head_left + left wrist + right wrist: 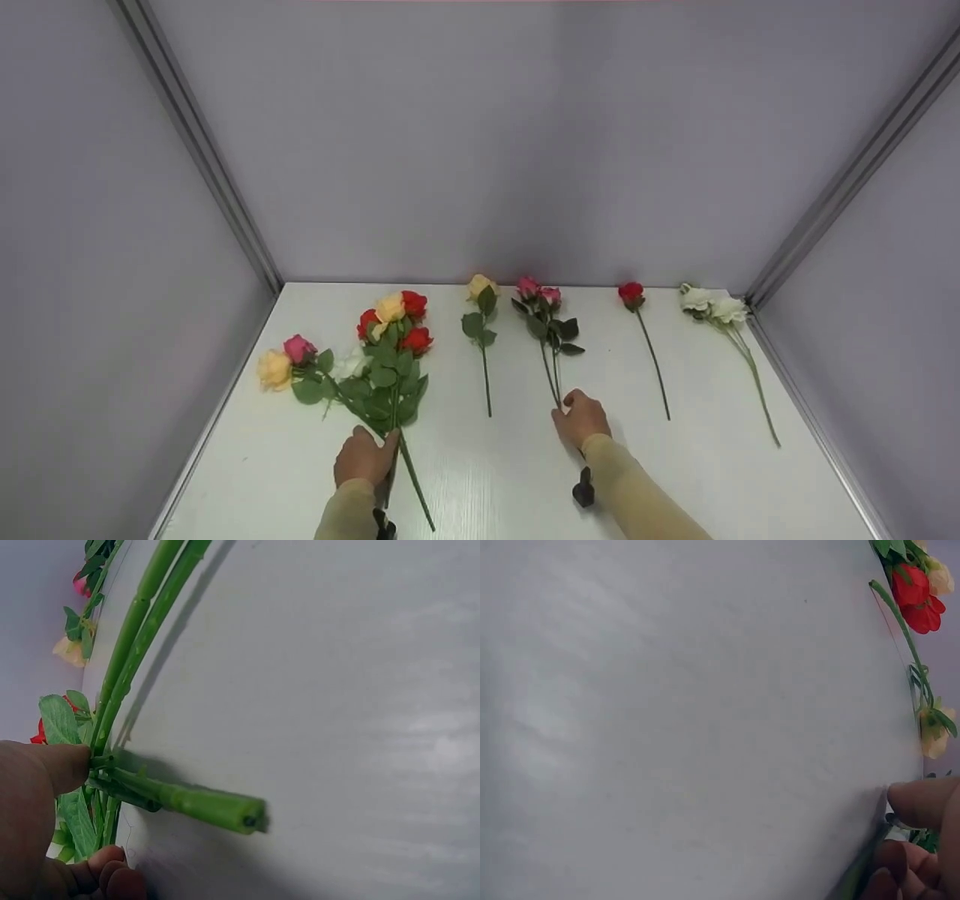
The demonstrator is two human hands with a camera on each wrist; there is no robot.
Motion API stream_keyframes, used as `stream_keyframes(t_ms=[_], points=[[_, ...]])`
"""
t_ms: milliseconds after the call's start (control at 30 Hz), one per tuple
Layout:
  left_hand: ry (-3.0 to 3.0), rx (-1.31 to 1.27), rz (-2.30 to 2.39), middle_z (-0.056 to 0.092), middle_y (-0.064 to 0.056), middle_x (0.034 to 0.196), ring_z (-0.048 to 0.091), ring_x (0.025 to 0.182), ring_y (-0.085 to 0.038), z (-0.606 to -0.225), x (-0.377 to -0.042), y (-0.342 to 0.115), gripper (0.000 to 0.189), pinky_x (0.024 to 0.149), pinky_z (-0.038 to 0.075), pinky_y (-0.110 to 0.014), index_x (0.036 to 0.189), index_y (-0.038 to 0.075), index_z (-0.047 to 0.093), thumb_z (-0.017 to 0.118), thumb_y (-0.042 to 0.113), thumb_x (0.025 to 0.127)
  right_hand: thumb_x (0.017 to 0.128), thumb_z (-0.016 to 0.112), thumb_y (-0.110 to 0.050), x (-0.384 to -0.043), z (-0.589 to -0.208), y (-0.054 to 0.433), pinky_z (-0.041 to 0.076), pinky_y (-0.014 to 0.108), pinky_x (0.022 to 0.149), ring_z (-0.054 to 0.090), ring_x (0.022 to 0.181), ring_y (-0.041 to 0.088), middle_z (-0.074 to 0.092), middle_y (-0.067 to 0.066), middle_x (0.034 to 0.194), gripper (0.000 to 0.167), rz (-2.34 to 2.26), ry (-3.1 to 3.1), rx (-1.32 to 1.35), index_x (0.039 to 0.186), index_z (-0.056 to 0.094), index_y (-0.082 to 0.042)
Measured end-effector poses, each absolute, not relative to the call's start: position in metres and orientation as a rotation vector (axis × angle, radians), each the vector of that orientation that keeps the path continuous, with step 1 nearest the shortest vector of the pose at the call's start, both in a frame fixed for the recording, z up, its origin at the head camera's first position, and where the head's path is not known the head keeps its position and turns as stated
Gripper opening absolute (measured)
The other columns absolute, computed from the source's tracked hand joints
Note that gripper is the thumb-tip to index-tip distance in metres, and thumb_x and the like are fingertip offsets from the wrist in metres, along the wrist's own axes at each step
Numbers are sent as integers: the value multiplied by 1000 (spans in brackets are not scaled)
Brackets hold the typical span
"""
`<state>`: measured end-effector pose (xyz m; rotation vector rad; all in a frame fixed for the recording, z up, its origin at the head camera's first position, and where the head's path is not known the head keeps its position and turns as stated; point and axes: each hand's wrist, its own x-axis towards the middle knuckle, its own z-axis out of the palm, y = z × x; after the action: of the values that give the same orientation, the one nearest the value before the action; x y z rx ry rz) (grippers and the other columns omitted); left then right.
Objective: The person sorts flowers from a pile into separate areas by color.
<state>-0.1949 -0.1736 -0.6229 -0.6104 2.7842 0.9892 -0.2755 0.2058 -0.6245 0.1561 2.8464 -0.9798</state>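
On the left, my left hand grips a bunch of roses by its green stems, thumb on one side and fingers curled on the other. The bunch carries red roses, yellow roses, a pink rose and a white flower above dense leaves. My right hand, near the middle, pinches the lower stems of two pink roses, which lie on the table with dark leaves. In the right wrist view, the fingers partly hide a green stem.
A single yellow rose lies between the two hands. Farther right are a single red rose and white flowers on long stems. Grey panels enclose the white table at the back and both sides.
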Motion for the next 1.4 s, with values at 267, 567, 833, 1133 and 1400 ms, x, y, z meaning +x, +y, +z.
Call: stream_keyframes(t_ms=[267, 567, 833, 1133, 1400], points=[[2783, -605, 978, 61, -19, 83, 64, 77, -36, -624, -195, -175, 61, 67, 50, -50, 106, -12, 50, 59, 46, 91, 88, 65, -13, -276, -625, 202, 49, 41, 68, 60, 74, 22, 63, 5, 76, 11, -999, 2890, 182, 79, 62, -6], [2798, -586, 983, 61, -23, 89, 64, 82, -42, -624, -194, -172, 63, 69, 50, -52, 109, -14, 50, 58, 45, 92, 89, 63, -17, -278, -627, 203, 48, 41, 69, 59, 76, 22, 63, 6, 80, 12, -1060, 2835, 268, 84, 62, -6], [2809, -591, 1013, 61, -16, 83, 63, 76, -34, -625, -191, -172, 51, 65, 49, -49, 100, -9, 55, 55, 42, 95, 92, 63, -26, -264, -617, 209, 47, 37, 67, 57, 74, 18, 62, 4, 82, 19, -1150, 2807, 197, 93, 62, -7], [2863, -589, 1039, 59, -10, 71, 59, 64, -27, -618, -187, -174, 31, 58, 46, -47, 83, -1, 58, 56, 28, 95, 91, 65, -21, -239, -606, 196, 43, 30, 58, 51, 66, 13, 57, -3, 73, 8, -1145, 2864, -33, 88, 63, -13], [2930, -498, 1052, 63, -15, 74, 64, 70, -35, -615, -185, -162, 17, 60, 48, -49, 88, -3, 58, 62, 14, 89, 90, 64, -18, -221, -607, 176, 42, 27, 59, 49, 65, 9, 54, -8, 71, 7, -1120, 2831, -255, 83, 62, -16]])
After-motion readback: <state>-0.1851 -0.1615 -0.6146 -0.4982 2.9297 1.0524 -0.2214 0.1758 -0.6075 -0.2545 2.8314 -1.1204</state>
